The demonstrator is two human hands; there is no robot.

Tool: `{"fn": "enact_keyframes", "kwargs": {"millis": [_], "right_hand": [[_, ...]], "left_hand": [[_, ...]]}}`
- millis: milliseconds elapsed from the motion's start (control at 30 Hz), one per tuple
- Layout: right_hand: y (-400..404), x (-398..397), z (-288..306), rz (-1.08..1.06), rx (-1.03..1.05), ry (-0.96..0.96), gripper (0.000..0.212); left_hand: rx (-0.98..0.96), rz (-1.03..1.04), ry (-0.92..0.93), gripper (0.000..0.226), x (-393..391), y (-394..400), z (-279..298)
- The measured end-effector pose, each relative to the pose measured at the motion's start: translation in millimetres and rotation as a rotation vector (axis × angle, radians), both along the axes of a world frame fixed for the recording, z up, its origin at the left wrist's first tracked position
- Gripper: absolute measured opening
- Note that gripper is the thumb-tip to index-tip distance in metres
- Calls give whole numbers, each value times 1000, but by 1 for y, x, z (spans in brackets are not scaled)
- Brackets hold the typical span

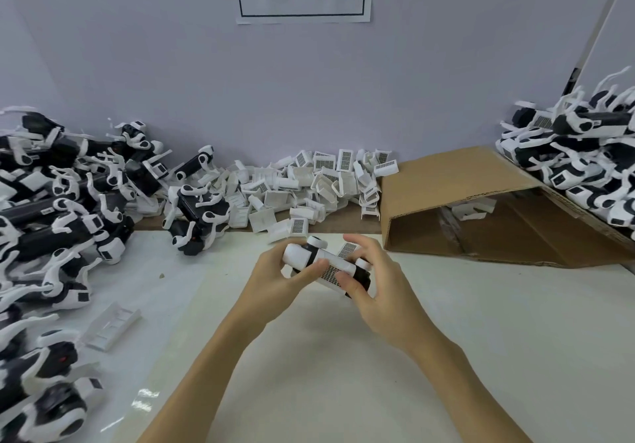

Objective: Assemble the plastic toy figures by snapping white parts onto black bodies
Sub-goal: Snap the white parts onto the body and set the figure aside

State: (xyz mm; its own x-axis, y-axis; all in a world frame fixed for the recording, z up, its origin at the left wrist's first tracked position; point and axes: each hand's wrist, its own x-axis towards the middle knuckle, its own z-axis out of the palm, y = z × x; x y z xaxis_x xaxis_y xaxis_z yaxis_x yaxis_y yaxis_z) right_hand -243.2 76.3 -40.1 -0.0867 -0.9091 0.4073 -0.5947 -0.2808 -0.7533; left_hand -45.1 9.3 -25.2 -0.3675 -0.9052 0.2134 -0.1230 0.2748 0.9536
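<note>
1. Above the desk (343,374) centre: toy figure (326,264) (black body, white parts) held in 2 hands.
2. Left hand (278,271) grips its white end.
3. Right hand (374,281) grips its grilled white part (331,271), thumb pressing.

Two bare forearms, seemingly sleeveless, no rings or watch

Both forearms reach in from the near edge and converge; the left hand (275,272) and right hand (372,283) curl their fingers, thumbs pressing inward.
</note>
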Motion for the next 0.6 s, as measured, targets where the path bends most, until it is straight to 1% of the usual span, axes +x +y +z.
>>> {"fn": "enact_keyframes", "kwargs": {"millis": [67, 100, 167, 233, 333, 400, 500, 600], "right_hand": [[0, 4, 0, -38, -46, 160, 66], [-1, 5, -1, -72, -83, 247, 68], [-1, 7, -2, -119, -138, 344, 57], [0, 6, -3, -120, -117, 356, 49], [0, 3, -6, -102, -71, 379, 49], [0, 5, -7, -100, -74, 394, 56], [-2, 9, -5, -108, -103, 438, 69], [-1, 8, -3, -83, -132, 424, 64]], "left_hand": [[58, 35, 63, 19, -5, 2, 0], [83, 41, 77, 19, -8, 2, -1], [129, 66, 74, 19, -13, 4, -3], [159, 89, 19, 23, -14, 3, -3], [195, 52, -52, 29, -14, 2, -5], [222, 79, -4, 30, -17, 4, -6], [271, 152, 120, 31, -23, 8, -6], [332, 181, 200, 33, -23, 8, -4]]}}
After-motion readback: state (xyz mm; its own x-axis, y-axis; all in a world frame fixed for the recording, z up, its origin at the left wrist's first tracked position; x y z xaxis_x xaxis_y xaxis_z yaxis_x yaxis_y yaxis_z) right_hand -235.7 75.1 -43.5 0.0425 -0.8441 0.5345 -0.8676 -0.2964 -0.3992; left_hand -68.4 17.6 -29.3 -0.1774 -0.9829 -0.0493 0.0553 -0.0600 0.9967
